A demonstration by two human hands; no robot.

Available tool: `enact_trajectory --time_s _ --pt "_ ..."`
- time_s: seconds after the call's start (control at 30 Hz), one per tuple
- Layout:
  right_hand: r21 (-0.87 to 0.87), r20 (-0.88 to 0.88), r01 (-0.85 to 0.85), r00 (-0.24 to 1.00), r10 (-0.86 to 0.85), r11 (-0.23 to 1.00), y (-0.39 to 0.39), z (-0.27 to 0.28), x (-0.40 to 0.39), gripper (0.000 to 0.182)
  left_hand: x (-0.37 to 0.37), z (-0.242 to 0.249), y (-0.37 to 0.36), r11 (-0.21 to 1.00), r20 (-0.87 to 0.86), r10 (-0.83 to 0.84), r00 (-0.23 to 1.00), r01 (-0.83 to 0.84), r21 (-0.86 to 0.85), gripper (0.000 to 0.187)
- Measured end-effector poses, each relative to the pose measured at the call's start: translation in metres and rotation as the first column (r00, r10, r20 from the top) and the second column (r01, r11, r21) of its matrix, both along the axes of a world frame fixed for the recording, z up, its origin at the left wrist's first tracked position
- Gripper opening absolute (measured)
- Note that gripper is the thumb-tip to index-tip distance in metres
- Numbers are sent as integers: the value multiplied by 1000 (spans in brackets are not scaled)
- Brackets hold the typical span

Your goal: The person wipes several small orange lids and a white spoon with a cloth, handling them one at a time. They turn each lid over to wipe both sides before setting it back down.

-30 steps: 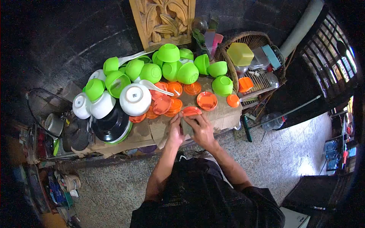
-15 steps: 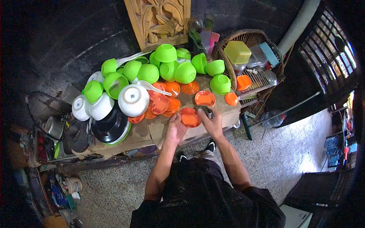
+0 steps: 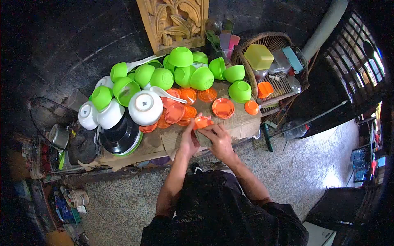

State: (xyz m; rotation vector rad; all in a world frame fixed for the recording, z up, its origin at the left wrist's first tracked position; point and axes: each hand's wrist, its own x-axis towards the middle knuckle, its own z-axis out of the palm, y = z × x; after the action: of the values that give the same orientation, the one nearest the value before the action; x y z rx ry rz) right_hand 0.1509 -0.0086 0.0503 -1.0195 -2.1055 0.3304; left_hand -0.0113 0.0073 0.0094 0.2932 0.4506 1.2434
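Observation:
A small orange saucer (image 3: 203,122) is held tilted between my two hands, over the near edge of the cardboard-covered table. My left hand (image 3: 188,141) is closed on its left side, thumb up. My right hand (image 3: 220,142) has its fingers bent against the saucer's near side. Below those fingers shows a greyish piece that looks like a cloth (image 3: 204,140), mostly hidden by the hand. Just beyond lies another orange saucer (image 3: 223,108). More orange saucers (image 3: 175,113) are piled to the left, beside an upturned white bowl (image 3: 145,108) and a white spoon (image 3: 167,94).
Several green bowls (image 3: 181,57) are heaped at the back. A black plate (image 3: 120,137) sits at the left. On the right stands a wicker basket (image 3: 242,61) with containers, a small orange cup (image 3: 251,107) near it. Cardboard (image 3: 244,125) covers the table.
The held saucer has tipped from facing up to a steeper tilt and risen slightly. My right hand has moved down and left to its near side; the dark cloth-like piece is now mostly hidden.

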Motion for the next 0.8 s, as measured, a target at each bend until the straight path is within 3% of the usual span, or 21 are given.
enact_trajectory --time_s 0.03,0.13,0.33,0.4,0.7,0.8 --pt "-38 16 -23 1000 23 999 -1 -1 -4 56 0 -4 0 1000 -67 16 998 -15 9 62" --pt "-45 87 -61 994 65 997 -4 2 -7 59 1 -8 0 994 -53 14 998 -8 112 63" --pt "-25 163 -92 982 95 995 -2 4 9 56 0 -4 -2 995 -187 62 980 -47 86 61" --pt "-60 164 -101 980 110 993 0 4 17 55 1 -3 -2 998 -136 45 990 -38 53 60" --pt "-25 87 170 982 -168 985 24 3 18 61 1 -12 -2 999 -85 17 996 -14 43 53" --pt "-5 39 184 982 -184 983 28 0 3 63 0 -12 -2 1000 -84 29 996 -29 0 54"
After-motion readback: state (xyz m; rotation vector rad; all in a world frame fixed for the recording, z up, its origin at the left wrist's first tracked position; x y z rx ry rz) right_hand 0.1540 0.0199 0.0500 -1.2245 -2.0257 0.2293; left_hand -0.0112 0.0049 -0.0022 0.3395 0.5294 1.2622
